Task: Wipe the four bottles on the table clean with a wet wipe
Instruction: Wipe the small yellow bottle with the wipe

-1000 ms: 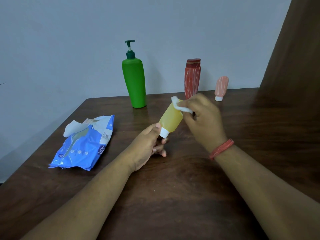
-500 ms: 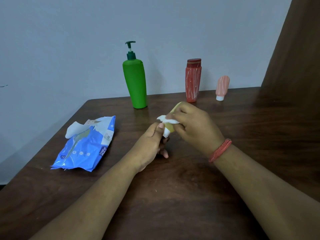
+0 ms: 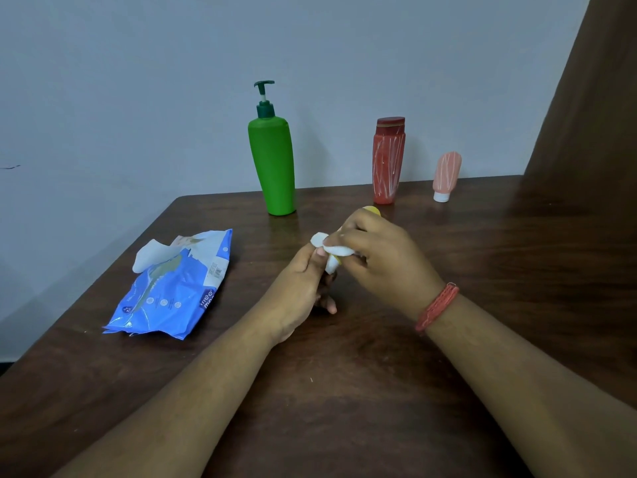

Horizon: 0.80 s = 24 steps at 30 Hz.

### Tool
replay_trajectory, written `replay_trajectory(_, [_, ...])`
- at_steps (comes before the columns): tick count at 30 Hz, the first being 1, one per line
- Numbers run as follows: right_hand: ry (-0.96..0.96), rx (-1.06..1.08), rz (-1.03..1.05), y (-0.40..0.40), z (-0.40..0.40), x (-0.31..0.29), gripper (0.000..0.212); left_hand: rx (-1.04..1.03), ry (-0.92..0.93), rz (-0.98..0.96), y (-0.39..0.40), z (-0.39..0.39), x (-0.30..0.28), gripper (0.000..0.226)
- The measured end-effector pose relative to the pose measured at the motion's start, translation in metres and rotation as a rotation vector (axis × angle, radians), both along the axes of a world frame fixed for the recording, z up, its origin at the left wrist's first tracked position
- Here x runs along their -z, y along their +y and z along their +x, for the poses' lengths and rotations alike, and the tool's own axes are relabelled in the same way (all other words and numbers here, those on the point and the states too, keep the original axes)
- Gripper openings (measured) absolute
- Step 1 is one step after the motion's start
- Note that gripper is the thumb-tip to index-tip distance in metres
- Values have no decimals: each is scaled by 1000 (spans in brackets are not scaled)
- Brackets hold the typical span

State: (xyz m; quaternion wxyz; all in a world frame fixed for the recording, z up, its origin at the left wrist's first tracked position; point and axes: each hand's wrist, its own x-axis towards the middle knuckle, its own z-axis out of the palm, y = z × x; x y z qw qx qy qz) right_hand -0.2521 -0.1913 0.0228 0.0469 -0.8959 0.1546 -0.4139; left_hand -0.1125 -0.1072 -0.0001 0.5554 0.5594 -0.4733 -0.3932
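Note:
My left hand grips the white-capped end of a small yellow bottle, which is almost wholly hidden; only its yellow tip shows above my right hand. My right hand wraps round the bottle and pinches a white wet wipe against it near the cap. At the back of the table stand a green pump bottle, a red bottle with white streaks and a small pink tube on its white cap.
A blue pack of wet wipes lies on the left of the dark wooden table, with a wipe poking out of its opening. A brown curtain hangs at the right. A grey wall runs behind.
My right hand has slid the wipe down the yellow bottle from its upper end to the cap end, covering most of the bottle. The left hand has kept its hold.

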Motion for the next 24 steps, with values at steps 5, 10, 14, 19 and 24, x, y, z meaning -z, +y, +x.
replay_trajectory(5, [-133,153,-53,-11,-7,-1,23,82,142,6,1,3,-1,35])
replay_trajectory(10, [-304,308,-9,-30,-19,-6,24,131,193,-2,3,3,-3,33])
replay_trajectory(14, [-313,167,100,-23,-12,0,23,106,317,1,3,7,-5,34])
replay_trajectory(19, [-110,-37,32,-7,2,10,20,93,510,-57,3,11,-9,40])
replay_trajectory(24, [-264,58,89,-7,2,7,13,141,555,-54,3,8,-9,42])
